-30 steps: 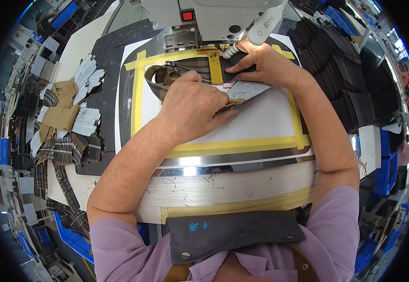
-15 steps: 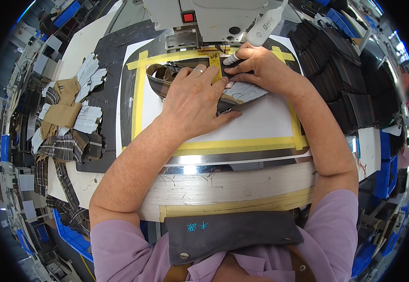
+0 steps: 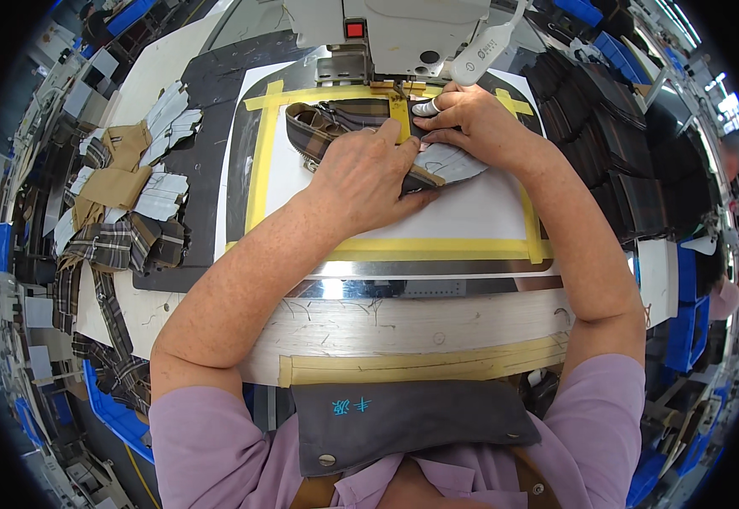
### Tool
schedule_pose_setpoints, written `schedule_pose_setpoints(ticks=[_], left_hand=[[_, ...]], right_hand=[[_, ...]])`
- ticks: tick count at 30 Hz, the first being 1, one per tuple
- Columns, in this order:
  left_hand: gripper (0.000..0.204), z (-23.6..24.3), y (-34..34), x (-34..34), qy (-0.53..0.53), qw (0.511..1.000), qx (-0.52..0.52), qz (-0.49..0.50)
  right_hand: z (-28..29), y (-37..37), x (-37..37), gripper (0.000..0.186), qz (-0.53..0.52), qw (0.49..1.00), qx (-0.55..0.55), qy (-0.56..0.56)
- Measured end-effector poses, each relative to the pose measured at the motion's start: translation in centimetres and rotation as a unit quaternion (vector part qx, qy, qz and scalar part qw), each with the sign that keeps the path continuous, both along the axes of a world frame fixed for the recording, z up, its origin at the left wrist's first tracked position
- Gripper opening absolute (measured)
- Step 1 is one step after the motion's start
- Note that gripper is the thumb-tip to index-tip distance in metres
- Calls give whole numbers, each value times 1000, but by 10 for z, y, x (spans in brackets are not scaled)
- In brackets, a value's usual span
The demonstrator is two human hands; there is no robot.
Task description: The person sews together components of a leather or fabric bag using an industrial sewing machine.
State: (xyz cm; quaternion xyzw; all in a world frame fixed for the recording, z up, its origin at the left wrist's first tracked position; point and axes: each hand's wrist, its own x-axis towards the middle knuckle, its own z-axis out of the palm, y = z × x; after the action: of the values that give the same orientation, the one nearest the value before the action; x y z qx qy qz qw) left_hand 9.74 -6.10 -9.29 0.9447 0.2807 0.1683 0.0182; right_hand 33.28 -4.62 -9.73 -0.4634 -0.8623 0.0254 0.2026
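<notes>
While the left hand (image 3: pixel 363 170) lies palm down and unclenched, fingers extended over a brown plaid fabric piece (image 3: pixel 310 133), the right hand (image 3: pixel 480 124) bends its fingers together at the work's pale-backed right end; whether they pinch it cannot be told. The piece, curled up at its left end and edged there with zipper teeth, lies toward the tabletop (image 3: pixel 369 329)'s far edge, on a white sheet (image 3: pixel 471 222) framed in yellow tape (image 3: pixel 420 249). A yellow strip (image 3: pixel 399 110) runs between the hands, just below a sewing machine (image 3: pixel 429 30)'s head, with a white wand-shaped device (image 3: pixel 481 55) beside it. Tan, plaid and pale-backed pieces (image 3: pixel 119 187) heap near the tabletop's left edge; dark plaid panels (image 3: pixel 611 136) overlap along its right. Wider tape (image 3: pixel 420 363) lines the near edge.
</notes>
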Motion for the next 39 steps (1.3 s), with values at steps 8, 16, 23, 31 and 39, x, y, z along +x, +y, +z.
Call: schedule_pose_setpoints(ticks=[8, 16, 23, 31, 39], left_hand=[[57, 6, 1, 2, 30, 1000, -3, 9], [53, -3, 16, 3, -1, 1000, 1, -17], [49, -13, 44, 0, -32, 990, 124, -52], [47, -3, 52, -8, -25, 977, 210, -35], [22, 11, 81, -40, -287, 931, 115, 195]], right_hand=[[-4, 4, 0, 27, -5, 1000, 2, 7], [-8, 5, 4, 28, -12, 999, 9, 30], [-2, 21, 3, 28, -49, 994, -63, 70], [-3, 45, 11, 32, -75, 991, -90, 59], [2, 51, 14, 38, -104, 986, -120, 48]])
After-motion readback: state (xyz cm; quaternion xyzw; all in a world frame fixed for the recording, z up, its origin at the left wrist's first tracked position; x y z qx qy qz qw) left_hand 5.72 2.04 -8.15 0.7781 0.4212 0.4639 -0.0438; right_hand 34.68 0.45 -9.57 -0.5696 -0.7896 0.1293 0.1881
